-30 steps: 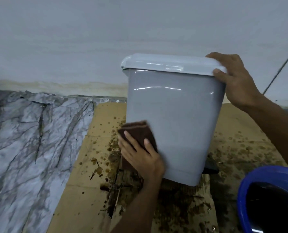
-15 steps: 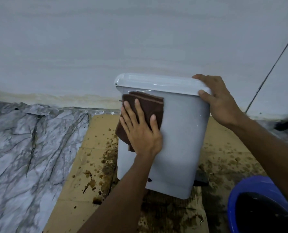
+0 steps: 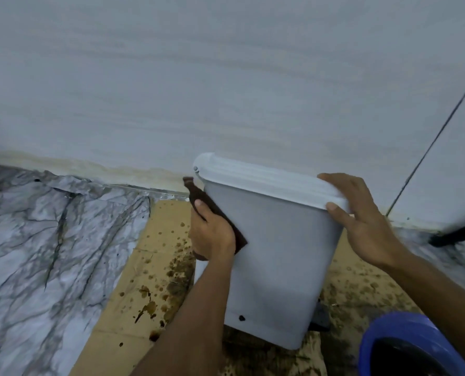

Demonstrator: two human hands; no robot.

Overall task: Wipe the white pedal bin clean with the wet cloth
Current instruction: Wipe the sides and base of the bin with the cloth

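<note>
Blue bucket (image 3: 383, 346) sat nearest, bottom right corner, only part of its rim in frame, dark inside. Both forearms came in from the bottom edge. Bin (image 3: 280, 253) stood on cardboard (image 3: 122, 321), right of centre, just beyond and left of the bucket, apart from it. Cardboard was spotted with brown stains, heaviest round the bin's base. One dark spot showed low on the bin's near face. Black pedal (image 3: 321, 318) stuck out at the bin's lower right. Left hand (image 3: 212, 234) was on the bin's upper left side with the brown cloth (image 3: 215, 210) between palm and wall. The thumb lay along the cloth, fingers were hidden behind the hand, so couldn't tell whether it pinched the cloth or just pressed it flat. The cloth's top corner poked out past the bin's left edge, just under the lid (image 3: 266, 180). Lid was down. Right hand (image 3: 367, 221) clamped the lid's right end, fingers curled over the top, thumb on the front rim. Left of the cardboard lay a creased marble-print sheet (image 3: 49, 240). Behind everything ran a pale wall (image 3: 226, 77), yellowish along its foot. A thin dark cable (image 3: 429, 145) ran diagonally down the wall at right, and a black bar (image 3: 459, 234) showed at the right edge.
</note>
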